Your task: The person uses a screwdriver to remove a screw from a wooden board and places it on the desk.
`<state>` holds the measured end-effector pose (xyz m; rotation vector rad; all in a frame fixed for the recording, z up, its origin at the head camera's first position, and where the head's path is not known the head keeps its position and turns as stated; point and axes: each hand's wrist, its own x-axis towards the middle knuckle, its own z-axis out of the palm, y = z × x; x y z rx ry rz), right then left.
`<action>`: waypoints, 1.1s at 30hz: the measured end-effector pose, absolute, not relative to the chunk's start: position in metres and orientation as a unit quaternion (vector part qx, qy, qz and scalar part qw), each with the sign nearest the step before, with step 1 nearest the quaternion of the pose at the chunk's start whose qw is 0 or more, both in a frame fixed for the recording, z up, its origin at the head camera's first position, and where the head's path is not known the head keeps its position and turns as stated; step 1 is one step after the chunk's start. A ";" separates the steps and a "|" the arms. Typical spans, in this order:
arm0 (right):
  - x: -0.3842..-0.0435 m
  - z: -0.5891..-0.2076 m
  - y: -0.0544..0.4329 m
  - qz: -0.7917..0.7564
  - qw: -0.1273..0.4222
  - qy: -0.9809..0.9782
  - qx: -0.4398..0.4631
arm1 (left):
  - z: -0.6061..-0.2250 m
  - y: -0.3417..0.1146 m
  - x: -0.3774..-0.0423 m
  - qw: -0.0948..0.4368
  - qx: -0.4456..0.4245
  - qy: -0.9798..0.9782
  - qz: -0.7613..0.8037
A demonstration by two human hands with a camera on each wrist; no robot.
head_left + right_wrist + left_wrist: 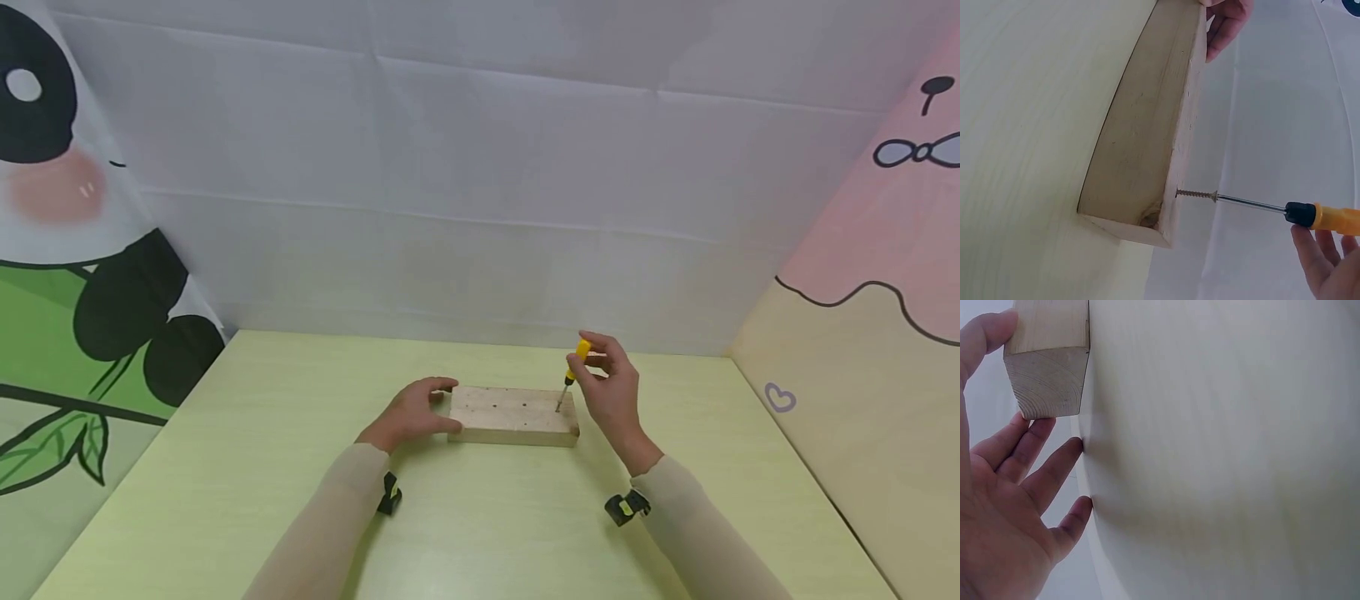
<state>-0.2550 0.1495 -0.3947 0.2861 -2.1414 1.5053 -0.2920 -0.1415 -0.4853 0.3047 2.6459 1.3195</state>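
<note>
A wooden block with several small dark holes in its top lies flat on the table. At its left end my left hand holds it, thumb at the near corner and fingertips against the end and far side, seen too in the left wrist view on the block. Around the yellow handle of a screwdriver the fingers of my right hand are curled. A screw stands up from the block near its right end, threads mostly exposed, with the screwdriver's shaft meeting its head.
The pale yellow table spreads around the block. Behind it rises a creased white sheet. Printed cartoon panels flank the table, a panda picture on the left and a pink one on the right.
</note>
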 end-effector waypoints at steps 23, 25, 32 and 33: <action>-0.255 -0.397 0.144 0.549 0.289 -0.775 0.122 | -0.482 -0.144 -0.293 0.083 0.111 0.890 0.433; -0.255 -0.398 0.145 0.549 0.294 -0.773 0.122 | -0.483 -0.144 -0.294 0.086 0.110 0.890 0.435; -0.253 -0.397 0.143 0.543 0.295 -0.777 0.120 | -0.485 -0.145 -0.293 0.087 0.114 0.886 0.440; -0.253 -0.397 0.143 0.543 0.294 -0.777 0.120 | -0.485 -0.145 -0.293 0.088 0.114 0.886 0.441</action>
